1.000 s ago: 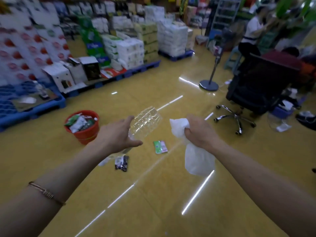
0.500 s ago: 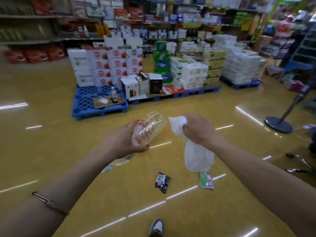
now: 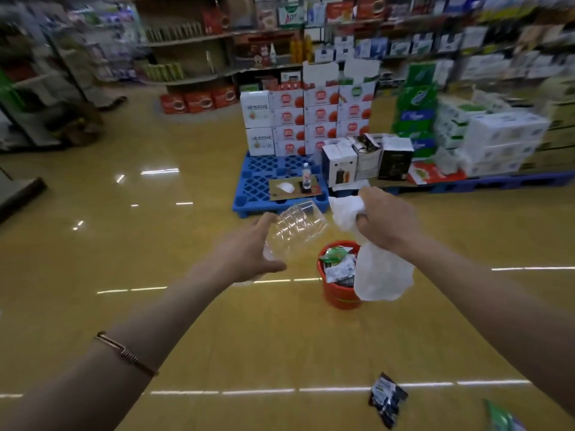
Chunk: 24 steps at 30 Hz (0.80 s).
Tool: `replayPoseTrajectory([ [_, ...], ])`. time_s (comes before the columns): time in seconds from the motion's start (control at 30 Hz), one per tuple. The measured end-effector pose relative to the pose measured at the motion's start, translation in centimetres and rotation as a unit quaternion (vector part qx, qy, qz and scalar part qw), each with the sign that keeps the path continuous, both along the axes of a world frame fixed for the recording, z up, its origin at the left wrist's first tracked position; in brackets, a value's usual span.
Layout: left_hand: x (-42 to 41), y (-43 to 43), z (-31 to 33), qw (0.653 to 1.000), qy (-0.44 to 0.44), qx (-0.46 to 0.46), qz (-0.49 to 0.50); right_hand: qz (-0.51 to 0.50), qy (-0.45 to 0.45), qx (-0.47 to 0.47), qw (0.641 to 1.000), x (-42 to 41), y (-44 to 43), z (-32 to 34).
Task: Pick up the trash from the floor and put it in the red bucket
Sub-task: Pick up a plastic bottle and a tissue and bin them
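Observation:
My left hand grips a clear, empty plastic bottle that points up and to the right. My right hand holds a bunched white plastic bag, which hangs down in front of the red bucket. The bucket stands on the yellow floor just beyond both hands and is full of wrappers. A black wrapper lies on the floor at the lower right, and a green wrapper shows at the bottom edge beside it.
A blue pallet with a small bottle and cardboard lies behind the bucket. Stacked boxes and cartons fill more pallets to the right. Shelving lines the left and back. Glossy yellow floor stretches out to the left.
The view has swung left and the bucket now sits right in front of my hands. The black and green wrappers have dropped to the lower right. Both hands keep their hold.

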State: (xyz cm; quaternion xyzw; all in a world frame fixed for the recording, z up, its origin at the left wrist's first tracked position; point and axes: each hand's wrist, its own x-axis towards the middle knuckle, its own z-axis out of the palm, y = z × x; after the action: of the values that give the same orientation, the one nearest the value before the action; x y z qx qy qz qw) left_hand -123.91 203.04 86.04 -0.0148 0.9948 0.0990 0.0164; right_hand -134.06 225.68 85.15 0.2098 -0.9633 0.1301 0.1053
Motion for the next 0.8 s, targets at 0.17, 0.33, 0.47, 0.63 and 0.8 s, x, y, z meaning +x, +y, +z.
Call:
replayPoseTrajectory([
  [0.17, -5.6, -1.7, -0.6, 1.000, 0.001, -0.012, 0.008, -0.010, -0.016, 0.014, 1.000, -5.9, -0.6, -0.8],
  [0.33, -12.4, -2.5, -2.8, 1.000, -0.006, 0.000, -0.022, -0.050, -0.049, 0.015, 0.997, -10.9, -0.6, -2.5],
  [0.47, -19.2, -3.4, -5.0, 0.996, -0.041, 0.005, -0.073, -0.076, -0.092, 0.036, 0.992, -15.5, -0.7, -4.7],
  [0.63, -29.6, -5.9, -6.4, 0.991, -0.038, -0.006, -0.132, -0.142, -0.180, -0.019, 0.973, -23.3, -2.6, -6.4],
  [0.8, -38.9, -7.0, -7.5, 0.968, -0.070, -0.024, -0.238, -0.153, -0.241, 0.011, 0.958, -27.8, -3.5, -7.8],
])
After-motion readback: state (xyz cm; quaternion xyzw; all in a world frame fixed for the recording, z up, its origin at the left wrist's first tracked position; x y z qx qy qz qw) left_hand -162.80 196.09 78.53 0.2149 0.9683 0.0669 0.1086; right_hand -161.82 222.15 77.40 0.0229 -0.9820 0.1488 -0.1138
